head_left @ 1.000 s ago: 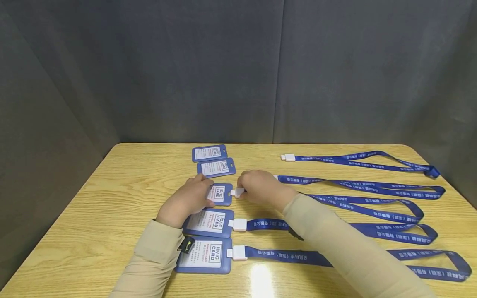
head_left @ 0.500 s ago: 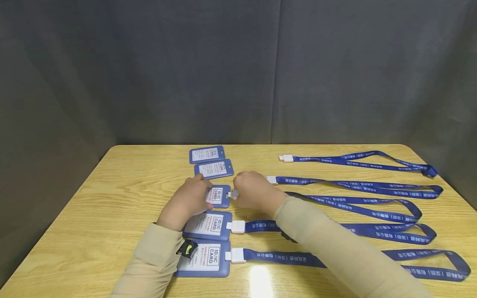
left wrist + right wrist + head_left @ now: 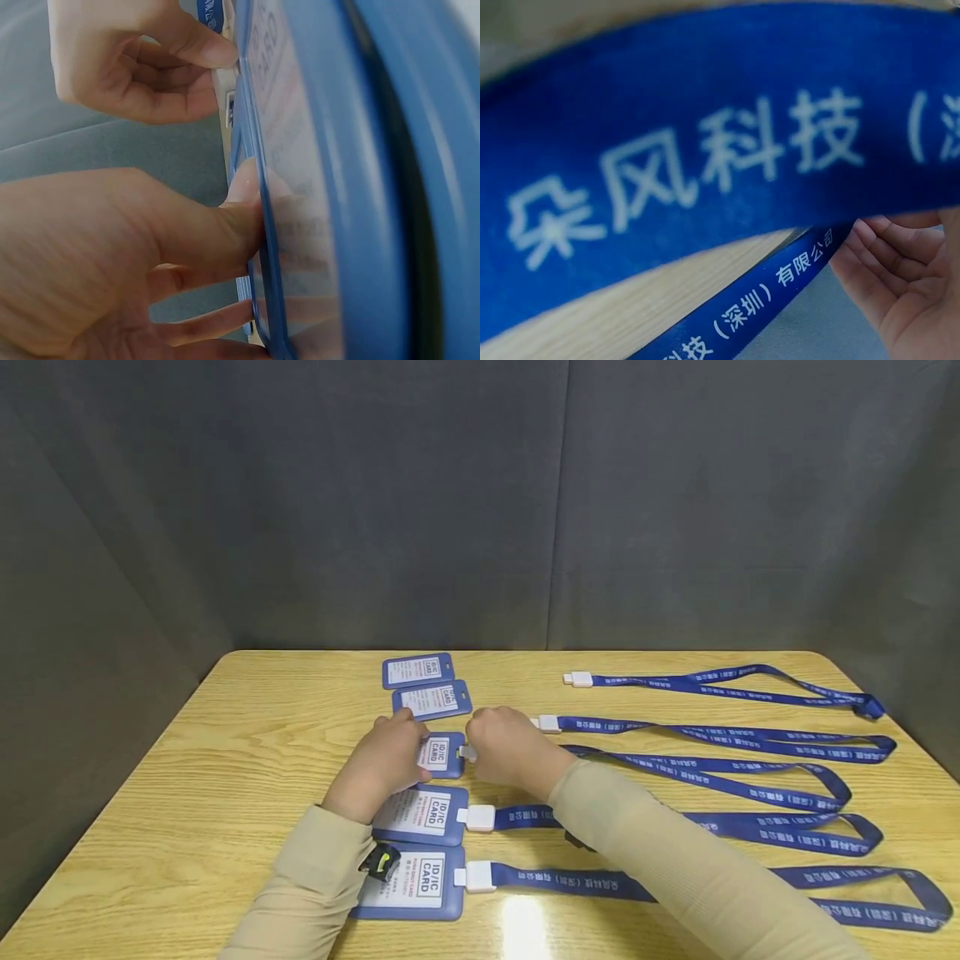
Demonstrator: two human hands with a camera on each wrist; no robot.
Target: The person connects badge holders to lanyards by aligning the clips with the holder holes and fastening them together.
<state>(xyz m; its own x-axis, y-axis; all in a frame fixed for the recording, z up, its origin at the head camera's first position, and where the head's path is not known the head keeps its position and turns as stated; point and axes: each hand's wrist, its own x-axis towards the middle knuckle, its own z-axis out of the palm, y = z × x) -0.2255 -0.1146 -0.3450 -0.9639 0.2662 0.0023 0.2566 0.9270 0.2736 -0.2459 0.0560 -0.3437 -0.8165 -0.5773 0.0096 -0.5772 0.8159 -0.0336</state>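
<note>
My left hand [image 3: 377, 763] holds a blue ID card holder [image 3: 444, 755] on the table, fingers at its far edge and thumb at its near edge. At the slotted end of that holder, my right hand [image 3: 510, 745] pinches the white clip [image 3: 468, 752] of a blue lanyard [image 3: 675, 762]. The clip's tip overlaps the slot; the right fingers hide most of the clip. In the left wrist view, the right thumb and fingers meet on the clip beside the holder. White-lettered lanyard strap [image 3: 735, 165] fills much of the right wrist view.
Nearer the front, two card holders [image 3: 456, 883] lie joined to white clips [image 3: 480, 876] and lanyards. Behind my left hand lie two loose card holders [image 3: 431, 699]. Two more lanyards [image 3: 675, 682] stretch along the back right. A dark curtain [image 3: 390, 527] stands behind the wooden table.
My right hand has shifted slightly left, bringing the clip closer against the card holder's slotted end. My left hand keeps its hold; the view has moved a little.
</note>
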